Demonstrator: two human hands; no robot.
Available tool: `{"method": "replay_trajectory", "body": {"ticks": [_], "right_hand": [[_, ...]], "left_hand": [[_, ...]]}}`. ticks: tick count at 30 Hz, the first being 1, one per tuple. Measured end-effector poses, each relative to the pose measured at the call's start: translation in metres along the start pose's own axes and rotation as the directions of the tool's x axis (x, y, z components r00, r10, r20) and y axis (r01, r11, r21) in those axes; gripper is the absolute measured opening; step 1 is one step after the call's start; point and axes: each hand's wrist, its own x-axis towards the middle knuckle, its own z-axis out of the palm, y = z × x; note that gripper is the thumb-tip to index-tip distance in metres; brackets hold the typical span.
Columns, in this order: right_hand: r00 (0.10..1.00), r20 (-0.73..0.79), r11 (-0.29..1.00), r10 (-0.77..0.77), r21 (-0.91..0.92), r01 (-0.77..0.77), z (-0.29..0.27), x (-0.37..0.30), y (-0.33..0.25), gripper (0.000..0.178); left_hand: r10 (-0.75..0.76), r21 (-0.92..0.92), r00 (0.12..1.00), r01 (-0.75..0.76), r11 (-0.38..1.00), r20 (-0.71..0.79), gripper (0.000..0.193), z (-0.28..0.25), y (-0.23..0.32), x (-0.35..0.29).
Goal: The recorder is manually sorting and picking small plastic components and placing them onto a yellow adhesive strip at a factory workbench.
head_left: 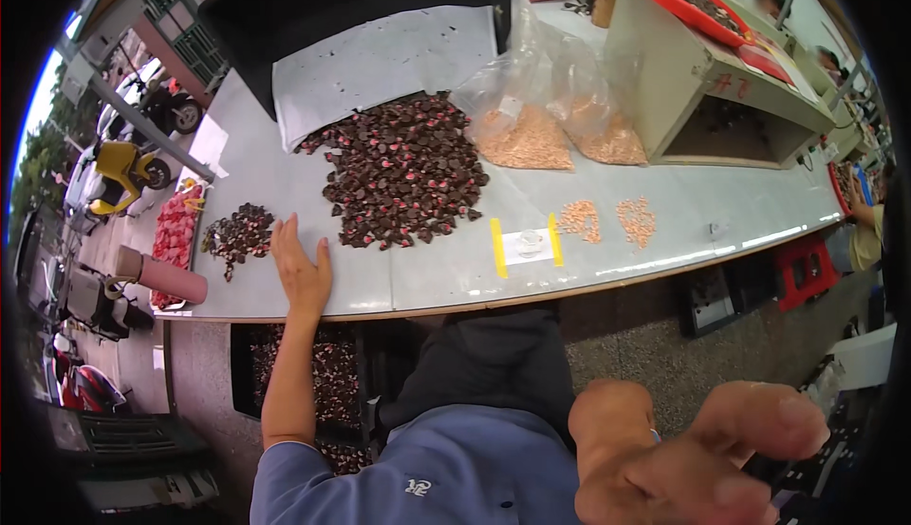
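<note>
The left hand (304, 273) lies flat on the grey table (427, 278), between a small pile of dark pieces (242, 234) and a larger dark-and-pink heap (403, 174). Two small clusters of orange bits (580, 221) lie farther right. The empty right hand (678, 463) is raised near the camera, fingers loosely bent.

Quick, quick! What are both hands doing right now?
Left hand: open, on the table beside the small dark pile, no object visible in it.
Right hand: raised near the camera, fingers partly bent; can't tell if it's holding anything.
</note>
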Motion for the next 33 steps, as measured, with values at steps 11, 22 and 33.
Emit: {"method": "replay_trajectory", "body": {"ticks": [11, 22, 33], "right_hand": [[0.785, 0.137, 0.792, 0.605, 0.002, -0.611, -0.024, 0.054, -0.036, 0.028], [0.921, 0.175, 0.697, 0.347, -0.705, -0.128, -0.033, 0.090, 0.043, 0.021], [0.816, 0.377, 0.350, 0.438, -0.908, 0.231, -0.059, 0.097, 0.065, 0.026]], "left_hand": [[-0.042, -0.020, 0.999, 0.043, 0.999, 0.024, 0.059, -0.005, -0.007, 0.004], [0.002, -0.030, 1.000, -0.002, 1.000, -0.002, 0.064, 0.004, -0.004, -0.002], [0.002, -0.040, 1.000, -0.001, 0.999, 0.030, 0.061, -0.011, -0.006, 0.009]]}}
